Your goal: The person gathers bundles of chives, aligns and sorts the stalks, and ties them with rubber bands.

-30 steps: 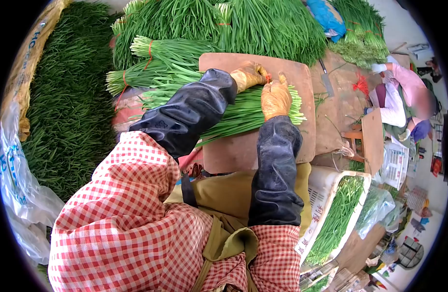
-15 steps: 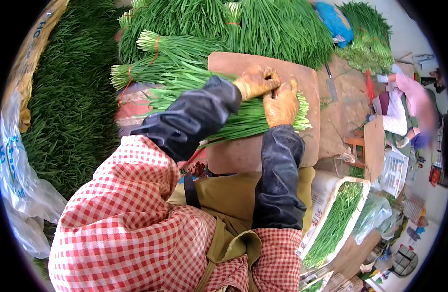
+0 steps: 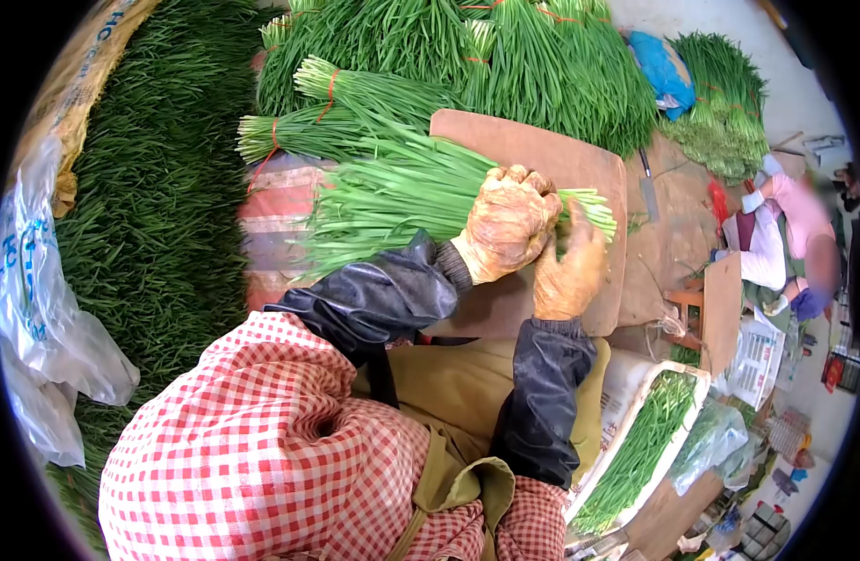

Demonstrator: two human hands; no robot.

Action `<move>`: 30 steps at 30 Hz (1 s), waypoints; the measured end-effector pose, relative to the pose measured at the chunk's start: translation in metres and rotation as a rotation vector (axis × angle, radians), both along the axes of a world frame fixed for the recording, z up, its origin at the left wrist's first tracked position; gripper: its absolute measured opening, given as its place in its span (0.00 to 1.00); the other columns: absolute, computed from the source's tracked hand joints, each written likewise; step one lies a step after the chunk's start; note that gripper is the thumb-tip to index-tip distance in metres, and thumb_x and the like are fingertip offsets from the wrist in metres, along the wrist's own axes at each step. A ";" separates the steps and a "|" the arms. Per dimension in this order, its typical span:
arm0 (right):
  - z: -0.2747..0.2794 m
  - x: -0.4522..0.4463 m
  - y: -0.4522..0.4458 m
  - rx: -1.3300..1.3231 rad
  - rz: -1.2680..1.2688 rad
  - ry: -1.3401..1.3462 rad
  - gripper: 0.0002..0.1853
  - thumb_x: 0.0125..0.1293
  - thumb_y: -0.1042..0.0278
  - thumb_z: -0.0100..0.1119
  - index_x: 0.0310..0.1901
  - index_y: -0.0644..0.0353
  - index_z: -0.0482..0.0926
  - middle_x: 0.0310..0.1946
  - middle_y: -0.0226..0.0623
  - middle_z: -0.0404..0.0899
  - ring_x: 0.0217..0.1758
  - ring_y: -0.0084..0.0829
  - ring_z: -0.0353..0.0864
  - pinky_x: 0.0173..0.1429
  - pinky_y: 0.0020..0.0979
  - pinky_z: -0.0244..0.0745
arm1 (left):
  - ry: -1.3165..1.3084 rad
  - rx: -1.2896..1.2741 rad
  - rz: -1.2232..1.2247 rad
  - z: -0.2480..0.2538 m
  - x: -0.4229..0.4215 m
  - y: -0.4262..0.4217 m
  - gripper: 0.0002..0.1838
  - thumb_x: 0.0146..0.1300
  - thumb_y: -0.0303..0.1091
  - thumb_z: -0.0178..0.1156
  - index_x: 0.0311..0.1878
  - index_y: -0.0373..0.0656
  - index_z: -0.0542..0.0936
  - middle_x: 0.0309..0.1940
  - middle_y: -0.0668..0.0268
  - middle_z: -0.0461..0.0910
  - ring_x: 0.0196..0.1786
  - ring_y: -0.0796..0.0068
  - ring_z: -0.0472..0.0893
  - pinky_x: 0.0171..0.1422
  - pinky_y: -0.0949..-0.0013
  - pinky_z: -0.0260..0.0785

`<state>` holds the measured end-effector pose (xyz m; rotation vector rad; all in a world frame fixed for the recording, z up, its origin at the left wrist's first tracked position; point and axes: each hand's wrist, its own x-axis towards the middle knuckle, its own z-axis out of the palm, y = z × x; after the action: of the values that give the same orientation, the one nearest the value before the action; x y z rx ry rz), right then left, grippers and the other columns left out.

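A loose sheaf of garlic chives [image 3: 402, 192] lies across a brown board [image 3: 514, 136], leaves to the left and pale cut stems to the right. My left hand [image 3: 512, 222], in a stained yellowish glove, is closed round the sheaf near the stem end. My right hand [image 3: 568, 271], gloved alike, is just right of it with curled fingers against the stems; what its fingertips pinch is hidden behind the hands. Tied chive bunches [image 3: 374, 84] with red bands lie just beyond the board.
A large mass of chives [image 3: 159, 187] spreads on the left beside clear plastic [image 3: 51, 309]. More bunches [image 3: 561, 75] are piled at the back. A knife [image 3: 647, 185] lies right of the board. A white box of chives [image 3: 640, 453] stands lower right. Another person [image 3: 776, 224] sits at far right.
My left hand has turned over into a fist round the chives. My right hand has dropped slightly towards me. The sheaf now lies more gathered, and the view has shifted a little.
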<state>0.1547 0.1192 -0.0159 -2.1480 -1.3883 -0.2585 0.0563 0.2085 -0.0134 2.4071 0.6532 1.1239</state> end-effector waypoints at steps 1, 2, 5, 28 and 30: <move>-0.006 -0.002 -0.004 0.025 0.055 0.207 0.17 0.60 0.75 0.59 0.53 0.59 0.77 0.48 0.42 0.79 0.49 0.45 0.78 0.57 0.37 0.73 | -0.008 0.022 0.007 0.001 0.001 -0.003 0.09 0.51 0.33 0.61 0.36 0.44 0.79 0.36 0.61 0.77 0.40 0.56 0.73 0.47 0.55 0.62; -0.024 -0.002 -0.005 0.030 0.046 0.206 0.17 0.60 0.75 0.59 0.53 0.59 0.77 0.48 0.42 0.79 0.49 0.45 0.78 0.57 0.37 0.73 | -0.018 0.045 0.011 0.002 0.002 -0.006 0.08 0.51 0.34 0.61 0.35 0.44 0.78 0.36 0.61 0.77 0.40 0.56 0.73 0.47 0.55 0.63; -0.060 -0.006 -0.006 0.533 -0.051 1.349 0.11 0.72 0.66 0.49 0.44 0.65 0.78 0.37 0.35 0.77 0.39 0.26 0.76 0.43 0.25 0.75 | 0.024 -0.013 -0.031 -0.004 -0.003 -0.009 0.08 0.54 0.35 0.60 0.35 0.44 0.78 0.37 0.60 0.77 0.42 0.55 0.75 0.49 0.56 0.63; -0.037 -0.035 -0.082 0.022 -0.170 1.305 0.13 0.73 0.66 0.46 0.45 0.71 0.72 0.31 0.34 0.72 0.35 0.26 0.78 0.40 0.26 0.77 | 0.413 -0.109 -0.529 0.017 -0.110 0.075 0.26 0.61 0.33 0.60 0.64 0.43 0.70 0.58 0.56 0.75 0.63 0.55 0.71 0.69 0.59 0.62; -0.036 -0.035 -0.081 0.010 -0.183 1.298 0.14 0.73 0.67 0.47 0.47 0.72 0.72 0.32 0.33 0.71 0.36 0.26 0.78 0.40 0.27 0.77 | 0.393 0.016 -0.472 0.014 -0.100 0.063 0.24 0.59 0.36 0.60 0.60 0.45 0.74 0.52 0.59 0.78 0.58 0.56 0.73 0.65 0.58 0.64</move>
<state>0.1200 0.0382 -0.0520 -1.7570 -0.4109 0.9092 -0.0438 0.2714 0.0005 2.6228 0.1614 0.4722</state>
